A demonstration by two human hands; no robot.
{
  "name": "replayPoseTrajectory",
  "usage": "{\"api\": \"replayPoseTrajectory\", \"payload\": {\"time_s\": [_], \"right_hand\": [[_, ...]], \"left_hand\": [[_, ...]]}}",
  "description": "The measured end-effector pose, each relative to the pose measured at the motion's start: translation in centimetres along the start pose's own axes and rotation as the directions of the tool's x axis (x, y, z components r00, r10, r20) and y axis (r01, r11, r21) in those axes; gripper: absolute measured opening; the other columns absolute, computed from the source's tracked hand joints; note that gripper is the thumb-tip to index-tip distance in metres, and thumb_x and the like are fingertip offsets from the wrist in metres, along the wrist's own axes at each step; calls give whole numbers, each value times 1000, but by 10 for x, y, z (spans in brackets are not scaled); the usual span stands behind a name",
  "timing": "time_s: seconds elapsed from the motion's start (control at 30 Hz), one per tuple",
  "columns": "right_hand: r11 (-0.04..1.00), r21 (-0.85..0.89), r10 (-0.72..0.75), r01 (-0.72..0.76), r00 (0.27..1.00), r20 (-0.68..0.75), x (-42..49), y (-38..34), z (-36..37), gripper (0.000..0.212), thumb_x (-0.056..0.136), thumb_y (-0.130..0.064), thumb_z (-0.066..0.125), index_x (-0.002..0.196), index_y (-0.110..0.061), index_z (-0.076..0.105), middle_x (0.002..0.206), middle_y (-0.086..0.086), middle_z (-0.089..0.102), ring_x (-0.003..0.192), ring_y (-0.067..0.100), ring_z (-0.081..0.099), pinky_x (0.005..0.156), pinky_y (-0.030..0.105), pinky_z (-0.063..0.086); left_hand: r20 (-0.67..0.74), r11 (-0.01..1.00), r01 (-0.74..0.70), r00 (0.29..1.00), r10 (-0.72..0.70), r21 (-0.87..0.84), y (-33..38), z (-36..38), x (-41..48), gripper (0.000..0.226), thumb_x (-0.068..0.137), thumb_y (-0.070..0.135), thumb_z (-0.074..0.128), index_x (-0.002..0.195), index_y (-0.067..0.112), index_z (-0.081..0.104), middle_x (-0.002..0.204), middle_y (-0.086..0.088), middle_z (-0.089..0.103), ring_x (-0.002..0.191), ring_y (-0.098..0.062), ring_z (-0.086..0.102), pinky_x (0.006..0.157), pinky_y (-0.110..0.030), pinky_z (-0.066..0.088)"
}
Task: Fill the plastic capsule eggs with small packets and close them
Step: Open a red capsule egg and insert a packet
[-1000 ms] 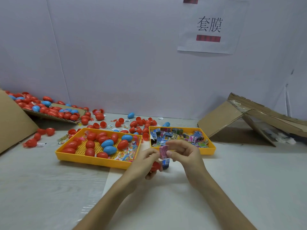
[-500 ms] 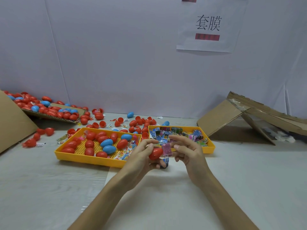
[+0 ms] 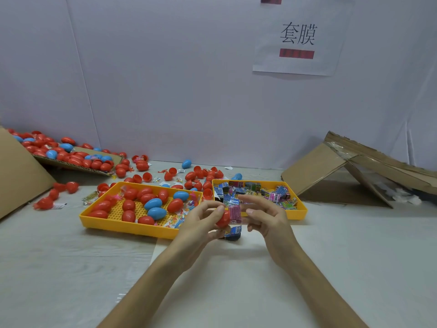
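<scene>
My left hand (image 3: pixel 201 223) grips a red capsule egg (image 3: pixel 223 218) in front of me, just above the table. A pink printed packet (image 3: pixel 235 214) sits against the egg's right end, and my right hand (image 3: pixel 264 217) pinches it there with the other fingers spread. A blue packet (image 3: pixel 233 233) hangs or lies just below the egg. Behind the hands, the left yellow tray (image 3: pixel 123 224) holds red and blue eggs, and the right yellow tray (image 3: pixel 298 215) holds several small packets.
Loose red and blue eggs (image 3: pixel 196 176) lie scattered behind the trays and piled on a cardboard flap (image 3: pixel 71 162) at the far left. A collapsed cardboard box (image 3: pixel 350 171) stands at the right. A white sheet (image 3: pixel 236 280) covers the table under my arms.
My left hand lifted the red egg from under my fingers up to the packet. The pink packet now sits against the egg's end, and my right fingers have spread.
</scene>
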State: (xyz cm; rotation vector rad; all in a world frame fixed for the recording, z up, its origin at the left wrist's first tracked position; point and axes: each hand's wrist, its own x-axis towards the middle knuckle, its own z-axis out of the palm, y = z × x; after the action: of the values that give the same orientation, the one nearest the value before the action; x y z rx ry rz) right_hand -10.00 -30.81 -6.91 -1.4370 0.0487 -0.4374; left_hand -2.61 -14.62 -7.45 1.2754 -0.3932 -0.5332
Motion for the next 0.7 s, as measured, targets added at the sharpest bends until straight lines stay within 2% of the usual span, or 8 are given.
{"api": "replayPoseTrajectory", "payload": {"time_s": [0.1,0.2,0.37,0.47,0.6,0.7], "right_hand": [[1000,20,-13,14,999,-39,2,1,-3,34,83,-4,59,104,-22,79,93,8,74,74,18,68,58,24,50],[1000,6,-14,14,999,-46,3,2,-4,39,90,5,55,102,-22,80,93,8,76,73,18,71,58,23,52],[996,-80,-46,41,997,-66,3,3,-3,39,94,6,58,98,-26,80,95,5,77,82,18,72,59,24,55],[992,-106,-79,72,994,-69,2,4,-3,35,90,8,62,100,-21,78,97,4,78,84,16,72,60,24,55],[988,-113,-108,101,992,-59,2,5,-3,32,88,8,66,100,-18,78,98,4,78,91,16,74,67,21,55],[981,-135,-148,138,987,-64,1,5,-2,34,86,9,69,94,-23,80,94,5,78,87,18,74,66,22,55]], "left_hand": [[-38,997,-63,997,65,47,1,-1,1,31,84,20,77,113,16,66,111,-10,70,99,-21,71,75,-27,60],[-53,985,-106,992,114,137,1,-2,2,35,80,11,82,110,19,66,110,-3,71,102,-20,69,69,-20,57],[-75,939,-183,974,212,291,0,-1,2,34,79,15,85,103,28,66,108,7,69,89,-21,72,59,-20,55],[-60,909,-216,966,253,355,-1,0,2,37,79,15,85,103,34,65,109,10,67,89,-19,72,61,-21,57],[-23,908,-271,956,293,320,-2,1,0,25,84,18,81,101,34,71,104,9,71,85,-13,74,63,-21,57],[-9,902,-295,949,314,314,-3,1,0,24,87,15,78,104,31,73,101,7,74,80,-16,75,64,-20,58]]}}
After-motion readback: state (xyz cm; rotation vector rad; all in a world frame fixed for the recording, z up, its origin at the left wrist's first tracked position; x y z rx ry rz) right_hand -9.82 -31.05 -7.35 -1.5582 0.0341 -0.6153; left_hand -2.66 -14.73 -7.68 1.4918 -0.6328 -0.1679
